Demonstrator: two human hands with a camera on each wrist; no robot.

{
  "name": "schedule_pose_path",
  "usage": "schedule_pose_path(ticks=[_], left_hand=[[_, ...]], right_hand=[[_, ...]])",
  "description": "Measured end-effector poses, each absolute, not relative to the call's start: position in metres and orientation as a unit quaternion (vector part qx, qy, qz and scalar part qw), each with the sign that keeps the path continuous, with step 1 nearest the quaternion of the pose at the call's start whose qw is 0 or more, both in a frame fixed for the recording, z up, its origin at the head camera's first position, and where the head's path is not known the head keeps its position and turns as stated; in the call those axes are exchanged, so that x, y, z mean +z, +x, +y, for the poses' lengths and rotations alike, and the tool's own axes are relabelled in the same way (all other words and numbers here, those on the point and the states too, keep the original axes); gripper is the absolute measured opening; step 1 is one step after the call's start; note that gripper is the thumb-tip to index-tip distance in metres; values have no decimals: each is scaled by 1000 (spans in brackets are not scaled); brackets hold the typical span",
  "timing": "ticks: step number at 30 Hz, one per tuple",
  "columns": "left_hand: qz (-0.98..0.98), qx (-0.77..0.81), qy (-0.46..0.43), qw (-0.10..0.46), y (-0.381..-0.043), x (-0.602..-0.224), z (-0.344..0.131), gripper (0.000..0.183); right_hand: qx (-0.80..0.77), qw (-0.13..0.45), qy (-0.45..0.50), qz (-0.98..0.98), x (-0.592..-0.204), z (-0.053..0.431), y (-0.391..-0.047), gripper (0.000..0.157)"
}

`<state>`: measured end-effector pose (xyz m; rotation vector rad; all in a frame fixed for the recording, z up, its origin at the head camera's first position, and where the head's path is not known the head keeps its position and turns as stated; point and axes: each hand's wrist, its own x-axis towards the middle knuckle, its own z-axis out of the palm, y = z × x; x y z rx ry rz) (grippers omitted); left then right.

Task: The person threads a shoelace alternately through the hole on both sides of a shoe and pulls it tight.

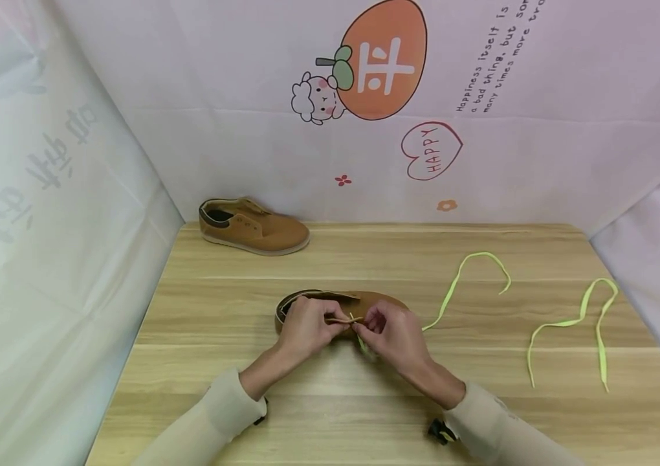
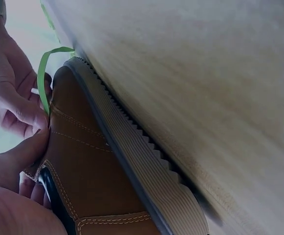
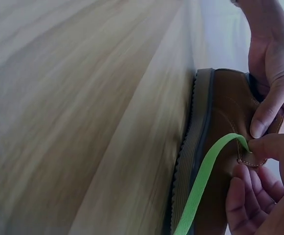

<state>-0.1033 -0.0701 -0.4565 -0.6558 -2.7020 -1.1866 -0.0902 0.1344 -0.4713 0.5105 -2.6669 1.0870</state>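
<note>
A brown leather shoe point(image 1: 381, 299) stands on the table with its toe to the right. My left hand point(image 1: 307, 329) pinches the shoe's eyelet flap point(image 3: 273, 126) between thumb and fingers, its other fingers inside the opening. Close beside it, my right hand point(image 1: 398, 338) pinches a yellow-green shoelace point(image 3: 206, 169) at an eyelet near the flap's front corner. A short pale lace tip shows above the flap in the head view. The lace loops down over the shoe's near side, and a long stretch of it trails on the table to the right.
A second brown shoe point(image 1: 274, 232), no lace in it, stands at the back left by the white printed backdrop point(image 1: 237, 129). Another yellow-green shoelace point(image 1: 565, 322) lies bent on the right of the wooden table point(image 1: 341, 414). White cloth walls flank both sides.
</note>
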Motion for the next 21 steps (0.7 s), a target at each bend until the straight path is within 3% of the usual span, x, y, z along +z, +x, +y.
schedule_pose_path(ticks=[6,12,21], left_hand=[[-887,-383,-240,94,-100,-458,-71,17],[-888,-365,-257,115,-97,-458,-72,21],[-890,-324,-286,147,-93,-460,-69,21]], right_hand=[[343,147,236,-897,-471,134,-93,27],[345,132,266,-891,-468,133,-96,18],[397,86,259,-876,-469,135,-98,18]])
